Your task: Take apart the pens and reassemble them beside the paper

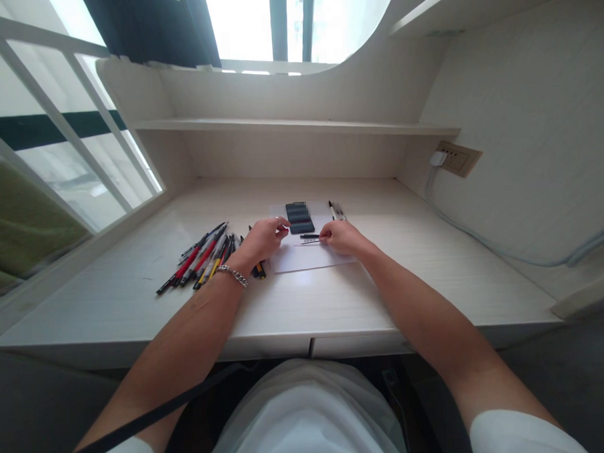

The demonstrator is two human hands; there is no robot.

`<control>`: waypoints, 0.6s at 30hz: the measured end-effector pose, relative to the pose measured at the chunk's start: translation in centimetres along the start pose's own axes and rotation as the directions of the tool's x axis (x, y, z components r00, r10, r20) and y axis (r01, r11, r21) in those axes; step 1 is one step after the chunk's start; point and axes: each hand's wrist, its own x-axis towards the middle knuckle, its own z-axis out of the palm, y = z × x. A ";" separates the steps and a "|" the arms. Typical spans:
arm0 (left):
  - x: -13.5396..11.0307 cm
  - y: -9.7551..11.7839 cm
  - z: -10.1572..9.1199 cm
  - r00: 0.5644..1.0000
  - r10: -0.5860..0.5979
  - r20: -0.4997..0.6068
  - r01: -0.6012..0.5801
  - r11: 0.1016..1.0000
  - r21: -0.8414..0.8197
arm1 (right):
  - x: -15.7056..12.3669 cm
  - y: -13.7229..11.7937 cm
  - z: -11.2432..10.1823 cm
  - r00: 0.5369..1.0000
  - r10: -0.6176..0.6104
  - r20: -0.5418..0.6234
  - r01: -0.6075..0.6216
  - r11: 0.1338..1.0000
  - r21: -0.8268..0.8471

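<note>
1. Head view, the surface: a pale, wood-grained desk (433,247) holds everything near the hands. Behind, a long white shelf board (297,124) roofs an open-fronted compartment (299,153); two pale front panels (357,346) under the desk edge stand closed, so whatever space lies behind them is hidden.
2. The left hand (265,238), with a silver chain bracelet (233,275) at its wrist, has thumb and forefinger drawn narrowly together beside the phone; whether anything is pinched there I cannot tell.
3. The right hand (343,238) is curled, its fingertips at the right end of a slim black pen piece (310,236); whether they grip it or only touch it is too small to tell.
4. That piece lies over white paper (308,259), between the two hands, with a thin dark stick (311,243) just nearer the wearer.
5. Beyond it rests a dark rectangular phone (300,220), its screen blurred. Right of the phone, a few black-and-white pens (337,211) lie side by side.
6. Left of the left hand, a loose heap of black, red, grey and yellow pens (198,258) spreads directly on the desk. Close by the left wrist are yellow-and-black pens (258,272).
</note>
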 end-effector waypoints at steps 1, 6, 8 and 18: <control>0.0 0.1 -0.1 1.000 -0.002 0.003 0.002 1.000 0.000 | 0.0 0.0 0.1 1.000 -0.003 -0.001 0.003 1.000 -0.013; -0.1 0.6 -0.3 1.000 0.012 -0.001 -0.012 0.997 0.079 | -0.2 -0.4 0.1 0.998 -0.002 -0.060 0.002 1.000 -0.008; -0.2 0.5 -0.2 0.999 0.039 0.003 -0.039 0.995 0.089 | -0.3 -0.8 -0.1 0.994 -0.014 -0.109 0.019 0.999 0.047; -0.4 1.2 -0.1 0.971 0.238 -0.028 -0.232 0.963 0.140 | 0.1 -2.5 1.7 0.996 0.011 0.085 -0.069 0.678 0.732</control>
